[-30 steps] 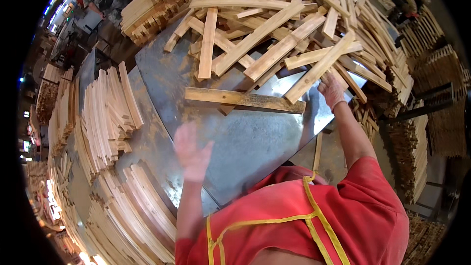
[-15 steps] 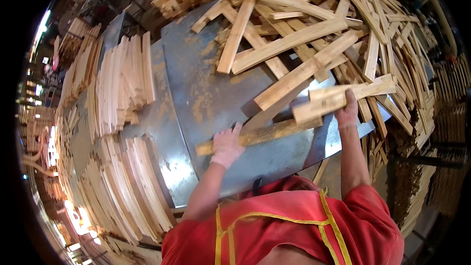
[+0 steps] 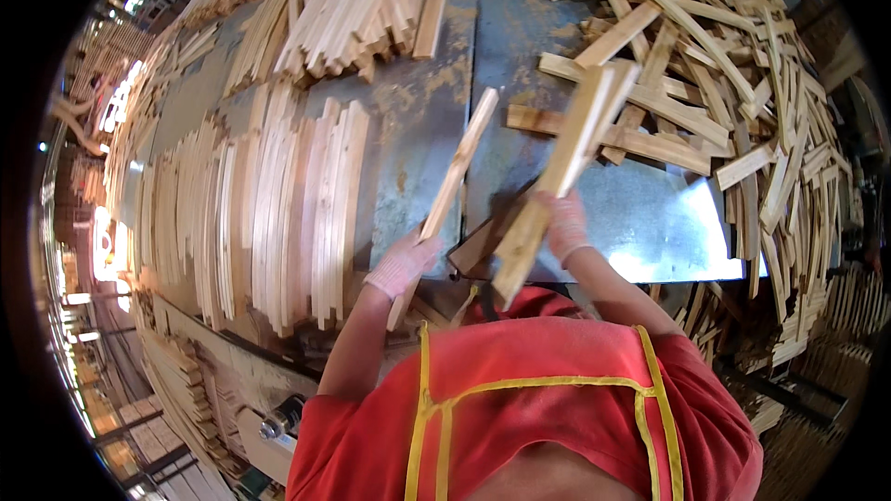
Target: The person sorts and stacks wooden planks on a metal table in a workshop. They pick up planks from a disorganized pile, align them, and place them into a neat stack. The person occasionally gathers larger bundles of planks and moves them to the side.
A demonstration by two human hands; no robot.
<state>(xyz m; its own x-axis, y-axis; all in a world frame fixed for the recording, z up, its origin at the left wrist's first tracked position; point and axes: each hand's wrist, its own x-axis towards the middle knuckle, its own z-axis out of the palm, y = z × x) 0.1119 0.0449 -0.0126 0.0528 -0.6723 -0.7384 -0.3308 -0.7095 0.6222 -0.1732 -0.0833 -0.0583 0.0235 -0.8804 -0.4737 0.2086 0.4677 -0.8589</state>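
Note:
In my gloved left hand is a narrow wooden slat, gripped near its lower end and slanting away from me. My right hand, gloved too, is closed round a couple of wooden boards held together and tilted over the metal table. These boards are slightly smeared by motion. Left of my left hand, slats stand side by side in a neat row. A loose heap of boards lies beyond my right hand, to the right.
Another stack of slats lies at the far left of the table. A metal fitting with a round end sticks out below the table's near left edge. Stacked timber stands at the right beyond the heap.
My view has swung left. My left hand has carried its slat toward the neat row and turned it lengthwise away from me. My right hand has brought its boards in from the heap.

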